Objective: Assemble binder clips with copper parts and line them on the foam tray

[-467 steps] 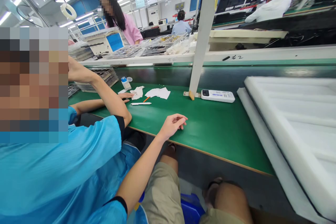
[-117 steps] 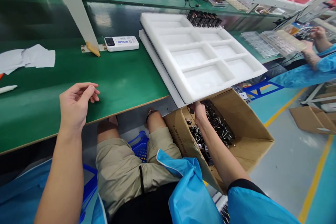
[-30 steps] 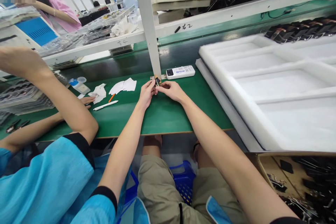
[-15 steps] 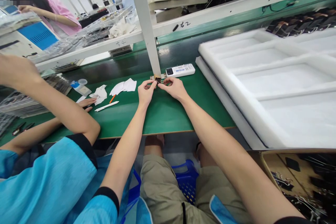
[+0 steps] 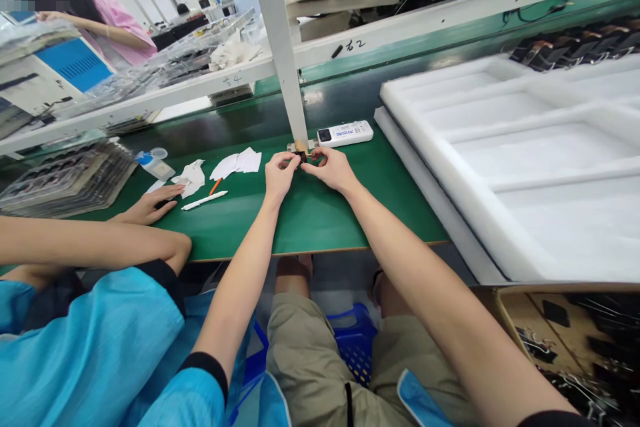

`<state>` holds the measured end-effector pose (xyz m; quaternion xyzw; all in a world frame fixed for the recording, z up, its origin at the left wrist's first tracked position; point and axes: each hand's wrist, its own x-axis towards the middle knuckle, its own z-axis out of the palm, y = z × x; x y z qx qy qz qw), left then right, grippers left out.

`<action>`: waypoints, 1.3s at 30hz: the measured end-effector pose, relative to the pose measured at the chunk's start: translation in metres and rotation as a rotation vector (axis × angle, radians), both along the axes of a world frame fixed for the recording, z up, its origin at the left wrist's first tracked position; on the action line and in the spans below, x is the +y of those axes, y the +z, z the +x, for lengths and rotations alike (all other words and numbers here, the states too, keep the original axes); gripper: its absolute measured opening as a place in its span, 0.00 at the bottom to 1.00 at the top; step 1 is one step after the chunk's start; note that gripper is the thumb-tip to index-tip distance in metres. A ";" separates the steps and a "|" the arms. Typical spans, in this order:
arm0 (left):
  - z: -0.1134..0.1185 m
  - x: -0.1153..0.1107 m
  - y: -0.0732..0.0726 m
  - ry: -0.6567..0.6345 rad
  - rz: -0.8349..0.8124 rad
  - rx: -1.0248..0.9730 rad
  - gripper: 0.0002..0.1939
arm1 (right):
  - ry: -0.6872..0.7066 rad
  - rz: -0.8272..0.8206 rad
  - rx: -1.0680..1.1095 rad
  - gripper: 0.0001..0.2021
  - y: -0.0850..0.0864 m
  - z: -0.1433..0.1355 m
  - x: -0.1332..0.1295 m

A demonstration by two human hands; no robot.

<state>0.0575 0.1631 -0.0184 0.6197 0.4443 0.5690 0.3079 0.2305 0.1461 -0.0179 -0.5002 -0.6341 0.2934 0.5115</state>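
Just in front of the white post's foot, my left hand (image 5: 281,175) and my right hand (image 5: 330,168) meet over the green bench. Between their fingertips is a small black binder clip (image 5: 302,156), mostly covered by the fingers. My left thumb and fingers pinch it from the left. On the other side, my right thumb and fingers are closed around its wire handle end. A small tan piece (image 5: 301,146) shows right behind the clip; whether the two are joined I cannot tell. A white handheld device (image 5: 345,134) lies behind my right hand.
White foam trays (image 5: 500,183) stand at the right, above a cardboard box (image 5: 533,320) of black binder clips. To the left lie paper scraps (image 5: 237,163), a white pen (image 5: 205,201) and a small bottle (image 5: 155,165). A co-worker's arm (image 5: 90,242) rests along the bench edge.
The co-worker's raised arm at the left has come down to the bench edge. My hands stay in place, with the clip slightly turned or lowered between them.
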 end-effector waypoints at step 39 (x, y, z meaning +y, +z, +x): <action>0.000 0.002 -0.001 -0.114 -0.128 -0.047 0.14 | 0.171 -0.057 -0.005 0.16 0.006 0.003 -0.009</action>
